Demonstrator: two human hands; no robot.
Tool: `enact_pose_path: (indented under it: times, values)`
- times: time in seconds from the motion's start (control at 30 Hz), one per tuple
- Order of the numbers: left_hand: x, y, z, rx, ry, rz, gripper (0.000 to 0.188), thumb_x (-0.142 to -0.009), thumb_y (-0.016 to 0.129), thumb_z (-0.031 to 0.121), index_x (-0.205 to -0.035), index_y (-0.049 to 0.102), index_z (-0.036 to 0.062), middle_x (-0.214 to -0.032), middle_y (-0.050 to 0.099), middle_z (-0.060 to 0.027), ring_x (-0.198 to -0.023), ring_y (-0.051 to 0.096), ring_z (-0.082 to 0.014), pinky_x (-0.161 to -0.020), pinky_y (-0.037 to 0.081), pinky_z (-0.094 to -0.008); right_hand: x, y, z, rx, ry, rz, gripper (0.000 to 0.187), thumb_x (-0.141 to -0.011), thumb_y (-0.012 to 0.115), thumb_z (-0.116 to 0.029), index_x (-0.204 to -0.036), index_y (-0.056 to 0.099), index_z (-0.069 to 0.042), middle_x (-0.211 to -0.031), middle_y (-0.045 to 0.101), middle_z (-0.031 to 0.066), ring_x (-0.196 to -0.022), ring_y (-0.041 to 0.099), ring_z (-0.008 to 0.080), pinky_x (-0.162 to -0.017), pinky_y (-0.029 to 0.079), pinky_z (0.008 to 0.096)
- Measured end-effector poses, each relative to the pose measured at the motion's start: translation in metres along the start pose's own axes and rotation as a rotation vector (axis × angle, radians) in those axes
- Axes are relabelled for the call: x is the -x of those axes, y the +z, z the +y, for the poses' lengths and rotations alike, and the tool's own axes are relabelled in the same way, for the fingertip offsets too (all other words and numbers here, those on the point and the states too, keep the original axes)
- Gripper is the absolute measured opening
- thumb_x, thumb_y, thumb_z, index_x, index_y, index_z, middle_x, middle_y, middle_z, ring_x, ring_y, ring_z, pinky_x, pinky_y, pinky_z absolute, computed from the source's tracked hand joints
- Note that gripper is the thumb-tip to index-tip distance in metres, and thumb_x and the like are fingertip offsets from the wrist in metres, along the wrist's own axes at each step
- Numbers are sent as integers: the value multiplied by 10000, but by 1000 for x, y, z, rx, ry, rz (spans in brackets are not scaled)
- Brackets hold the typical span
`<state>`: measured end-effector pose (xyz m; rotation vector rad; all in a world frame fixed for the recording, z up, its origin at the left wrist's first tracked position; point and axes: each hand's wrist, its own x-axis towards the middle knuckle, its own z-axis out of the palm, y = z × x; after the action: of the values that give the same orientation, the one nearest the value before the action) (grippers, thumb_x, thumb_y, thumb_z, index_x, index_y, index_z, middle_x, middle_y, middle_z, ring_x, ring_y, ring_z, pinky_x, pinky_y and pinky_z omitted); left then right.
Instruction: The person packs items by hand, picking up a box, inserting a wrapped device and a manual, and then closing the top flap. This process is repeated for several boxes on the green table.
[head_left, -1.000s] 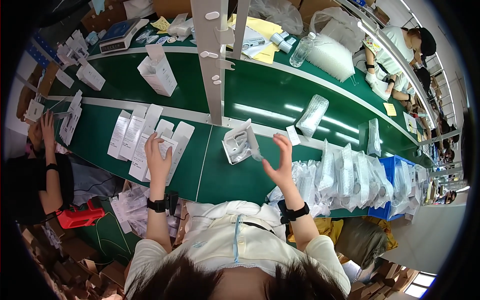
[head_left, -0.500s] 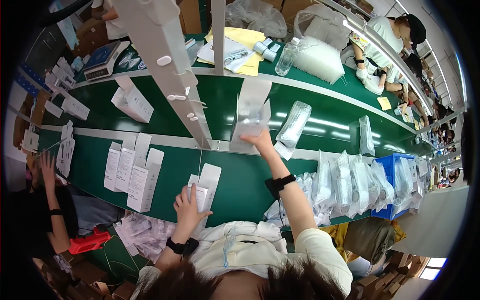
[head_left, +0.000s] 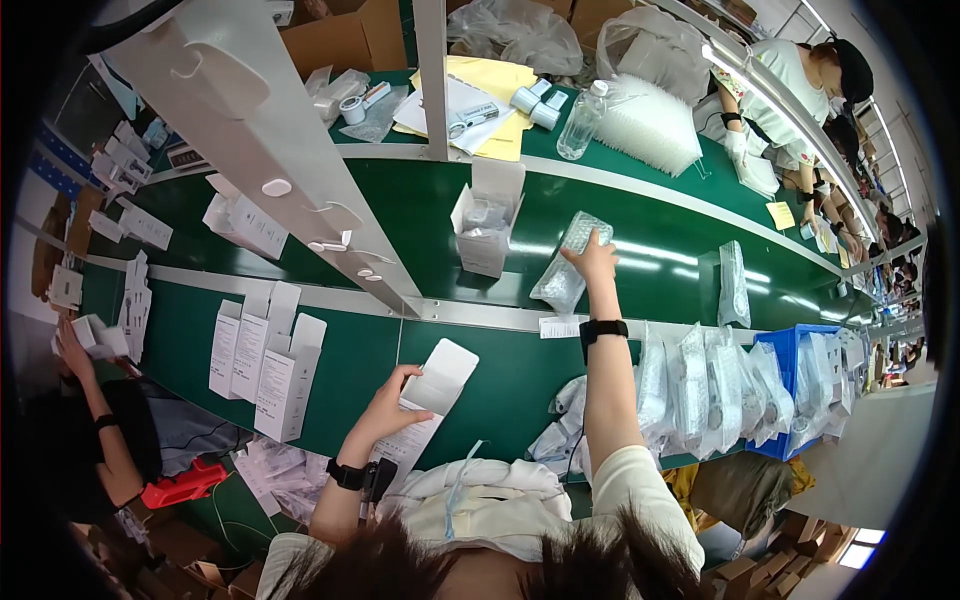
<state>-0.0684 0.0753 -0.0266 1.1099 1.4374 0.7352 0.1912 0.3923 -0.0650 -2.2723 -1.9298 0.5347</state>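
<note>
My left hand (head_left: 392, 412) is closed round a tall white carton with its flap raised (head_left: 447, 372), tilted above the near edge of the green bench. Part of the carton is hidden behind the fingers. Out on the green strip beyond the bench, my right hand (head_left: 598, 262) grips the right side of a clear bubble-wrap packet (head_left: 562, 278); what lies inside the wrap cannot be made out. Left of that packet stands an open white carton (head_left: 484, 250) with clear wrapped contents showing at its mouth. A small printed slip (head_left: 559, 327) lies just below the packet.
Several white cartons (head_left: 285, 385) stand left on the bench. Wrapped packets (head_left: 690, 375) line the right, beside a blue bin (head_left: 775, 365). A metal post (head_left: 300, 170) slants across the left. A co-worker's hand (head_left: 75, 350) holds a small white box at far left.
My right hand has left the open carton on the strip and moved right to the bubble-wrap packet. The carton in my left hand is more tilted. The whole view has shifted slightly.
</note>
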Motion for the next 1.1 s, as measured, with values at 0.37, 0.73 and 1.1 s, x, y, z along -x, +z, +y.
enact_pose_path:
  times: [0.37, 0.73, 1.1]
  values:
    - [-49, 38, 63, -249, 446, 249, 593, -610, 745, 109, -1081, 387, 69, -1269, 338, -166, -1193, 313, -350, -956, 305, -402, 51, -30, 23, -1654, 24, 29, 739, -704, 539, -41, -1340, 173, -128, -1189, 420, 183, -1029, 483, 356, -848, 446, 427]
    - [-54, 78, 37, -40, 731, 502, 705, -575, 795, 104, -1017, 246, 96, -1193, 377, -204, -1071, 463, -330, -867, 392, -394, 241, -7, -44, -1188, -448, 671, 679, -673, 690, -68, -1248, 332, -120, -1211, 376, 151, -1152, 354, 295, -939, 324, 406]
    - [-25, 67, 7, -60, 862, 323, 720, -566, 812, 110, -976, 219, 111, -1208, 341, -236, -1109, 415, -330, -904, 359, -392, 234, -45, 10, -494, -972, 136, 273, -714, 620, -95, -982, 609, -144, -1198, 449, 122, -1151, 372, 347, -934, 331, 443]
